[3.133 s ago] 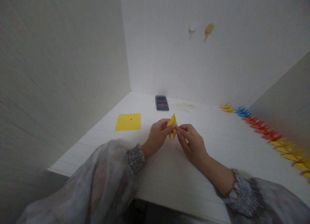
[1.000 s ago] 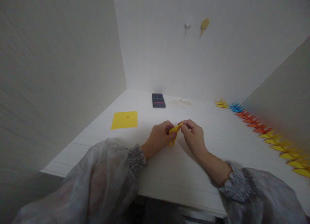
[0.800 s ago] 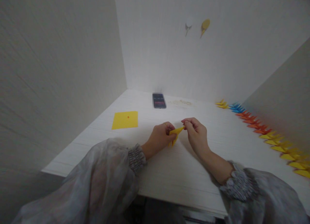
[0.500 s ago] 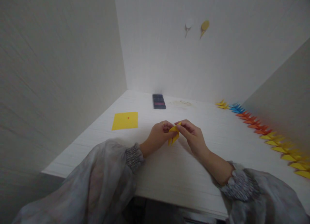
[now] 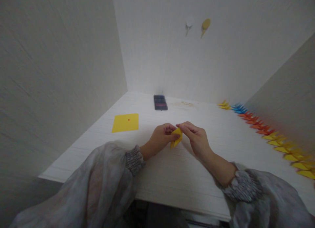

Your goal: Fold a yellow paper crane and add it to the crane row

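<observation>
1. The left hand (image 5: 159,136) is nearly closed; its thumb and fingers pinch the folded paper (image 5: 177,137), which is yellow.
2. The right hand (image 5: 197,136) is partly curled, and its fingertips pinch the upper corner of this same paper.
3. The folded paper is between the two hands, above the white table (image 5: 182,182).
4. On the table, a yellow sheet (image 5: 124,124) lies to the left, and a row of folded papers (image 5: 264,131) stands along the right side.

Craft nook, home or workshop unclear: white table (image 5: 231,139), pale walls (image 5: 157,50) on three sides, row of paper figures (image 5: 259,126).
</observation>
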The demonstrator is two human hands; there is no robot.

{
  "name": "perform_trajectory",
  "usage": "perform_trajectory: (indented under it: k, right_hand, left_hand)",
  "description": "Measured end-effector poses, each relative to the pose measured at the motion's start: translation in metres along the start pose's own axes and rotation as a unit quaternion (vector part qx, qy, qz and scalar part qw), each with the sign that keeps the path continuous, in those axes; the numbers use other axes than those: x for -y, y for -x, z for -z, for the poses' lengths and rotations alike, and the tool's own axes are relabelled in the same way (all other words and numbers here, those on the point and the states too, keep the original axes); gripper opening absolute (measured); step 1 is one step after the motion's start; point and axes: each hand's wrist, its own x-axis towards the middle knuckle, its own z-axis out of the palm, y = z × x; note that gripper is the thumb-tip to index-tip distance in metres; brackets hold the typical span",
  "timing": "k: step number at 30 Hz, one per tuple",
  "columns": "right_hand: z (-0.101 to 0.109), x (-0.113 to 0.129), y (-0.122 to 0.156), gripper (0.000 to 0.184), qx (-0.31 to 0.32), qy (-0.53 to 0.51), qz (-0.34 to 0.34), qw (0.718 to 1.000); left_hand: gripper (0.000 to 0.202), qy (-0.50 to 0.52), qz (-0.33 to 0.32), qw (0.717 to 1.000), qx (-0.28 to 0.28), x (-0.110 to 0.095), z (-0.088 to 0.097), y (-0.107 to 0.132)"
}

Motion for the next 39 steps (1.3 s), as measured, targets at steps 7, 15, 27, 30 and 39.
perform_trajectory:
  k: [7,15,27,30,39]
  right_hand:
    - [0.0012,0.0025,-0.0019,0.016,-0.037,0.023,0.002,0.999]
    - [0.0007,0.0002,-0.004,0.016,-0.073,0.027,-0.037,0.996]
    - [-0.0012,0.0014,-0.0003,0.016,-0.149,0.155,0.058,0.975]
    - [0.0009,0.0002,-0.0027,0.016,-0.159,0.126,0.059,0.977]
    - [0.0056,-0.006,-0.0049,0.019,0.018,0.041,-0.021,0.999]
  left_hand:
    - [0.025,-0.007,0.023,1.0,0.0,-0.0014,-0.0018,0.0008]
    - [0.022,-0.026,0.021,0.999,0.004,0.0027,0.0009,-0.0001]
    - [0.024,-0.031,0.024,0.999,0.006,0.0016,0.0015,-0.0015]
    - [0.025,-0.027,0.034,0.999,0.001,0.0028,0.0015,-0.0015]
    - [0.027,0.011,0.031,0.999,-0.014,0.0024,0.0018,-0.0004]
